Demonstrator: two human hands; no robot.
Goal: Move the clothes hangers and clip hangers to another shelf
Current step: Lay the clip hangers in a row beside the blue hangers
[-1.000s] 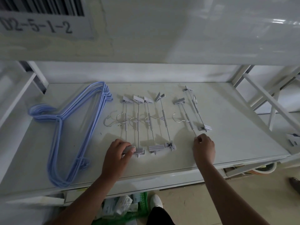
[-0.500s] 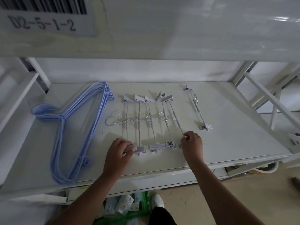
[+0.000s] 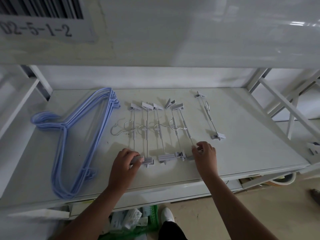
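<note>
Reaching over the front edge of the white shelf, the left hand curled its fingers round the near clip of the leftmost clip hanger, while the right hand pinched the near end of the clip hanger at the right of the row. Between them lay three more clip hangers side by side, hooks pointing left. One clip hanger lay apart to the right. Farther left, a stack of blue clothes hangers rested flat on the shelf.
</note>
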